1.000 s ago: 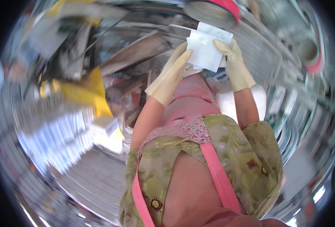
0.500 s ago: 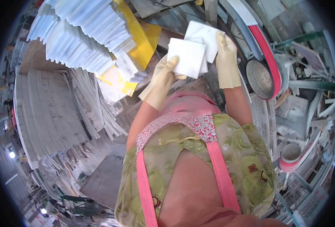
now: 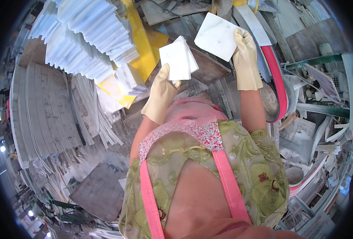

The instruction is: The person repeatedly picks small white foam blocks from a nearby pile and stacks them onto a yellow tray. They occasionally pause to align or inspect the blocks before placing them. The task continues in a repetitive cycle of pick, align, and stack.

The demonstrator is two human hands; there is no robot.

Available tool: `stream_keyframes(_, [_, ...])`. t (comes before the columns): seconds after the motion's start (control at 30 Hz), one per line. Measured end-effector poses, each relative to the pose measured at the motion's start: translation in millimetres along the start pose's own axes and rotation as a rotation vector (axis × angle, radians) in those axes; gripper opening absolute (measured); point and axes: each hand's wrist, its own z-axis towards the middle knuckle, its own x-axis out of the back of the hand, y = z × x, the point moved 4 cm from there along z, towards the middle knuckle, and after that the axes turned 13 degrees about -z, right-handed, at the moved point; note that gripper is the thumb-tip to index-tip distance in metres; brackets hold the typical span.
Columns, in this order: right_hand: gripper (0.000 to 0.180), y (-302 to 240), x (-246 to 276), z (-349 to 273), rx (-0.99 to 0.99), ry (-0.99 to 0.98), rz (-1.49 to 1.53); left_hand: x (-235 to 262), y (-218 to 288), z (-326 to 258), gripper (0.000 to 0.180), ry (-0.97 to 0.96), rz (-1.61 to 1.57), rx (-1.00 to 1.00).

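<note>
Gloved hands, white tiles in left, grey-veined tile in right

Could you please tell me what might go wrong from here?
The right hand grips the single white tile near one corner, so it could slip. The fanned tiles in the left hand might slide apart. The red belt appears close to the right hand; if running, it might snag it.
</note>
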Motion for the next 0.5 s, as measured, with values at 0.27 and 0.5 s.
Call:
stream_keyframes(0.27, [0.032,-5.6,4.9,3.2,-0.037,0.027,-0.058,8.0,-12.9,-2.6,0.035,0.230,0.028,-0.152])
stream_keyframes(0.5, [0.029,-12.4,-1.4,2.2,0.000,-0.098,-0.027,-3.9,-24.2,-10.5,0.040,0.191,0.230,-0.145])
